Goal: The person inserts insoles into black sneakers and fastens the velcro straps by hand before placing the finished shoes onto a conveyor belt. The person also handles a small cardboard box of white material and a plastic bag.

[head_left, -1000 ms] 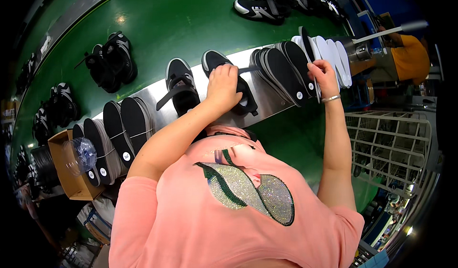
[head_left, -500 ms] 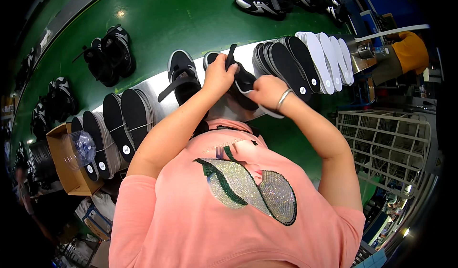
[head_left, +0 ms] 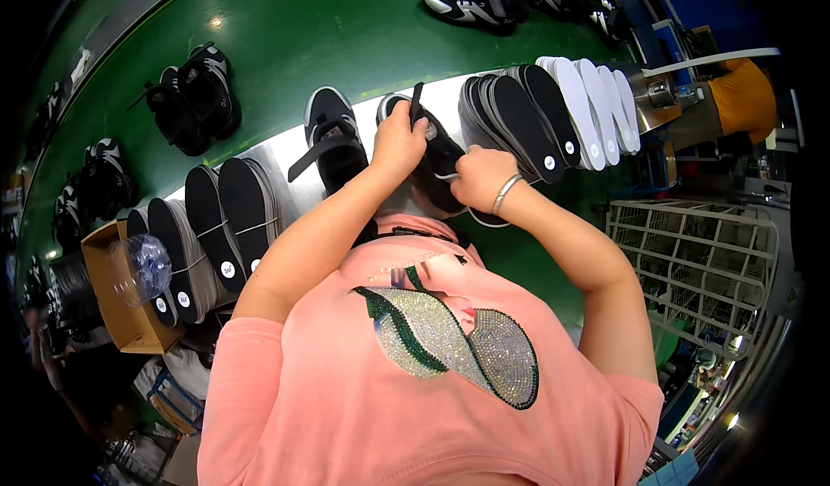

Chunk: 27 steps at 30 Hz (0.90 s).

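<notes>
A black sneaker with a grey toe lies on the narrow metal bench in front of me, toe pointing away. My left hand is closed round its upper at the tongue, with the loose black strap standing up beside the fingers. At the shoe's opening, my right hand is closed on a dark insole, whose pale-edged end shows below the hand. The fingertips and the rest of the insole are partly hidden. The matching sneaker stands to the left, its strap undone.
Bundled black insoles sit on the left of the bench, beside a cardboard box. More black insoles and white insoles lie right. Sneaker pairs rest on the green surface beyond. A wire rack stands right.
My right hand has shifted slightly down and left at the shoe's opening, and the insole's end has tilted. The shoe and my left hand have moved slightly right.
</notes>
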Motion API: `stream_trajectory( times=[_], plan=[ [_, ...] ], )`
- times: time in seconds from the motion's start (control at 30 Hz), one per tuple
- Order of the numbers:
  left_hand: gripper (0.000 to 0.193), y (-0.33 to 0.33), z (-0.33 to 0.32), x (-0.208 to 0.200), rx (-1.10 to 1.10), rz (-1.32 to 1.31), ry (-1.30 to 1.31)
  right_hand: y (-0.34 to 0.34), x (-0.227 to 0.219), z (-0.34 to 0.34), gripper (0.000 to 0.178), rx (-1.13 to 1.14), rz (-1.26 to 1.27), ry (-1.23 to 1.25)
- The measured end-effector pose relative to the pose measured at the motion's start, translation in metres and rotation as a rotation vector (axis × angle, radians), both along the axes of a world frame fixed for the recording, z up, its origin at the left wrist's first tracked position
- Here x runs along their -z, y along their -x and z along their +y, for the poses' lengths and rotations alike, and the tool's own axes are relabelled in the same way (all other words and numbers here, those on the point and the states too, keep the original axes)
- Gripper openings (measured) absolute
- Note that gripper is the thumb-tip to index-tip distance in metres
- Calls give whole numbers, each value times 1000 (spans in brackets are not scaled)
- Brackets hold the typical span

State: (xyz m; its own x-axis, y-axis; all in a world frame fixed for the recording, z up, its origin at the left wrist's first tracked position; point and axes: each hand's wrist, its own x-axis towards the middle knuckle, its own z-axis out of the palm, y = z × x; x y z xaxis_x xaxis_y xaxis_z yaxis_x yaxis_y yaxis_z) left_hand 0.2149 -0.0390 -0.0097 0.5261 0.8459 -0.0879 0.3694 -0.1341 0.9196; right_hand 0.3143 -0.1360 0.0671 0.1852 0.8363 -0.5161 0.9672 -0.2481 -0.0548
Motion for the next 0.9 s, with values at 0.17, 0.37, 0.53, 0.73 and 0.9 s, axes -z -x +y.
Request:
stream_trajectory(
  times=[0.17, 0.37, 0.53, 0.73, 0.9],
  plan=[
    [23, 1, -7, 8, -24, -25, -31, -13, -16, 7, 32, 199, 295, 158],
    [21, 0, -18, -4, 65, 7, -33, -15, -3, -22, 26, 153, 272, -9],
    [22, -3, -23, -4, 61, 9, -6, 9, 39, -23, 11, -201, -102, -366],
    [23, -5, -22, 0, 10, 34, -5, 3, 3, -45, 23, -150, -143, -278],
    [23, -6, -23, 2, 8, 9, 1, -5, -18, -54, 18, -55, -98, -72]
  ],
)
